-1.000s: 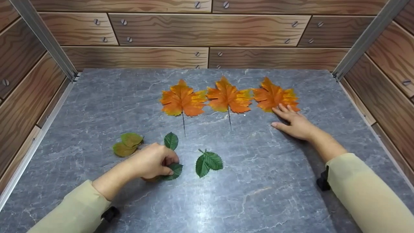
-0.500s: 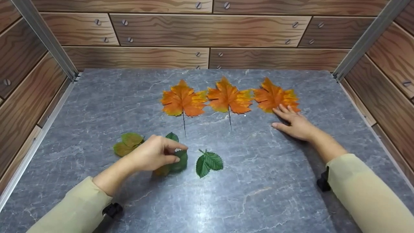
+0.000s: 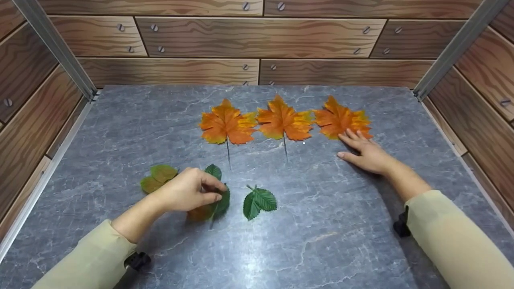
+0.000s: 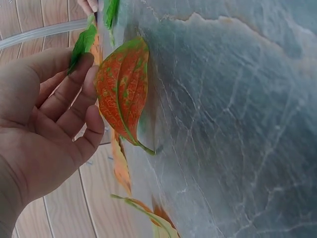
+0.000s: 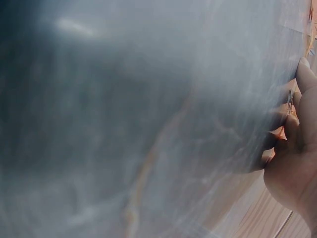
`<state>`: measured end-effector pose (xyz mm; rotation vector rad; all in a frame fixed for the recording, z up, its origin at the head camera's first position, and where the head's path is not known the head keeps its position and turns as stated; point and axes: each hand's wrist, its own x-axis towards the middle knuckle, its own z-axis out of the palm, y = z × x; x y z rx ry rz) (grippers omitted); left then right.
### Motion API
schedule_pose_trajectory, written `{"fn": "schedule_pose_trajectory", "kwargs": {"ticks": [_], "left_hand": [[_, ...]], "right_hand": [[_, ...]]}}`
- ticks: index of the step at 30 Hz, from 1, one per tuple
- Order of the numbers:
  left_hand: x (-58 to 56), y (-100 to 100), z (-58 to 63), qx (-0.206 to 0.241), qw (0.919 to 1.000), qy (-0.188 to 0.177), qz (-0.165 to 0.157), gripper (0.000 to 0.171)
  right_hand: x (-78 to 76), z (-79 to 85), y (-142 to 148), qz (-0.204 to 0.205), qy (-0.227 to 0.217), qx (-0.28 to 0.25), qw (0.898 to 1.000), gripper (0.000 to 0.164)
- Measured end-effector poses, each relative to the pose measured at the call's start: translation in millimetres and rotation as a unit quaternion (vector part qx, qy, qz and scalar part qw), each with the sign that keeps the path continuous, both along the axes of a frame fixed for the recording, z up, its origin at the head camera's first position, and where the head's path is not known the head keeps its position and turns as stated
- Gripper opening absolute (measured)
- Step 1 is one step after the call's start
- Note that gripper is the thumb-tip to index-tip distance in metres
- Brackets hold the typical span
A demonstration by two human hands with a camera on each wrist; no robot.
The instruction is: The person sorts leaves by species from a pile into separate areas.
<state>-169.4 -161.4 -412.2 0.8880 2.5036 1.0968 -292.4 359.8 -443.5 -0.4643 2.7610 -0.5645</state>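
My left hand (image 3: 180, 192) pinches a green serrated leaf (image 3: 223, 202) between thumb and fingertips, above the table. In the left wrist view that green leaf (image 4: 83, 44) stands at the thumb tip, and a red-and-green leaf (image 4: 124, 89) lies just beyond the fingers. The same reddish leaf (image 3: 199, 214) shows partly under the hand in the head view. Another green leaf (image 3: 213, 171) lies just behind the hand. My right hand (image 3: 367, 154) rests with fingers extended on the lower edge of the rightmost orange maple leaf (image 3: 337, 116); its stem is hidden.
Two more orange maple leaves, one on the left (image 3: 227, 124) and one in the middle (image 3: 283, 120), line up along the back. A green leaf pair (image 3: 260, 202) lies centrally. Brownish-green leaves (image 3: 160, 178) lie at left. Wood-patterned walls (image 3: 257, 38) surround the grey table (image 3: 321, 249).
My left hand has risen from the table with the green leaf, which now hangs more upright. The reddish leaf shows more beneath the hand. My right hand has stayed put.
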Motion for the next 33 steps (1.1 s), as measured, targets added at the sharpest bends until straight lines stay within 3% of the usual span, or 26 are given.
{"fn": "schedule_pose_trajectory", "kwargs": {"ticks": [9, 19, 33], "left_hand": [[-7.5, 5.4, 2.9, 0.022, 0.9986, 0.006, 0.048, 0.029], [-29.3, 14.9, -2.4, 0.018, 0.9957, 0.009, 0.09, 0.03], [-45.8, 30.7, -16.7, -0.007, 0.9964, 0.018, 0.083, 0.028]], "right_hand": [[-0.6, -0.7, 0.5, 0.001, 0.0, -0.002, 1.0, 0.08], [-1.2, -1.3, 0.8, 0.003, 0.002, -0.004, 1.0, 0.08], [-0.3, -0.6, 0.8, 0.002, 0.005, 0.001, 1.0, 0.08]]}}
